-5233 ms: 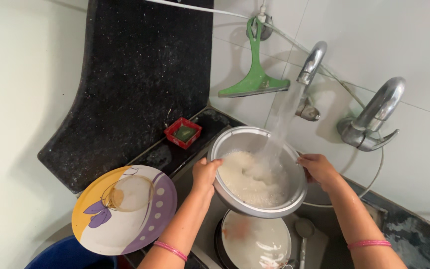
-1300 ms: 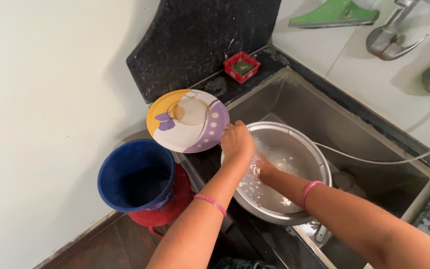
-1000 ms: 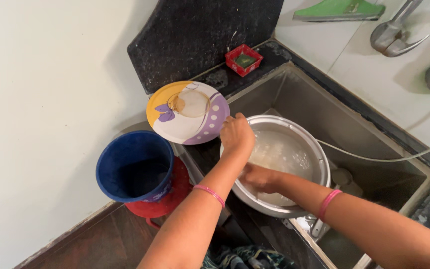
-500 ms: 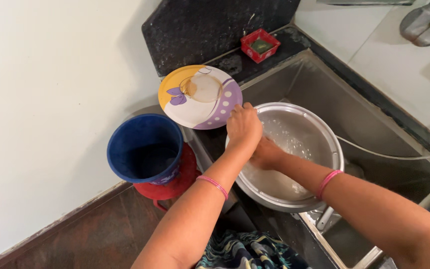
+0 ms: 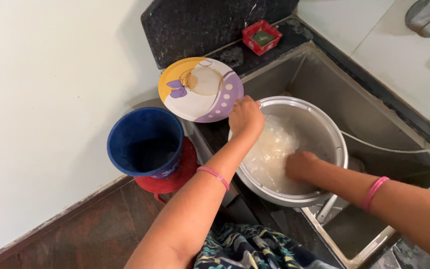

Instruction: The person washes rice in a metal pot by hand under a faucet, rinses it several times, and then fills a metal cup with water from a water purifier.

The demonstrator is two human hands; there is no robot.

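- The steel sink (image 5: 374, 114) is filling the right half of the frame, sunk into the dark bench (image 5: 284, 37) that is running along its upper left edge
- The steel bowl (image 5: 332, 137) is sitting at centre frame inside the sink's near-left part, mouth facing up and tipped slightly toward the lower left; being round, it is showing no real long axis
- The blue bucket (image 5: 145, 142) is standing at left of centre on a red base (image 5: 182, 174), just beside the sink's outer edge and open upward
- The patterned plate (image 5: 200, 89) is lying above the bucket, overhanging the bench corner and close to the bowl's rim
- The left hand (image 5: 246, 117) is clamping the bowl's upper-left rim, its grip closed on the metal
- The right hand (image 5: 300, 164) is lying inside the bowl in the cloudy white contents; whether its grip is curled or spread, I cannot tell
- Judging by this, the rinsing is going best with the rim hand steadying the bowl while the other is stirring gently, keeping the tilt shallow so nothing is spilling
- The small red box (image 5: 261, 36) is resting at top centre on the bench
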